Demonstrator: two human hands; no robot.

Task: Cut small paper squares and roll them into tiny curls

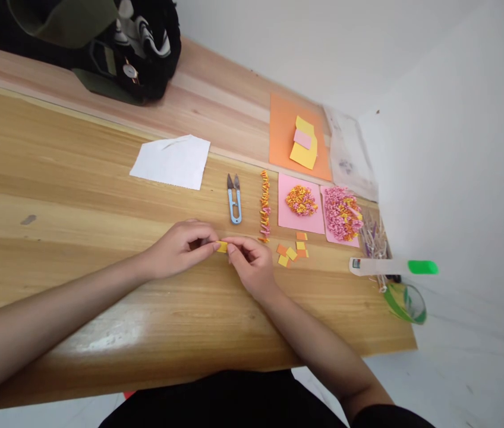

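Between the fingertips of my left hand and my right hand is a small yellow piece of paper. Each hand pinches one end of it, just above the table. Right of my right hand lie several small orange and yellow paper pieces. Beyond my hands rest blue-handled thread snips, blades pointing away. A column of tiny folded orange, yellow and pink paper pieces stands to the right of the snips.
Pink sheets carry heaps of small folded pieces. Farther back are an orange sheet, a white paper and a black bag with a watch. At right are a green-tipped strip and a green container.
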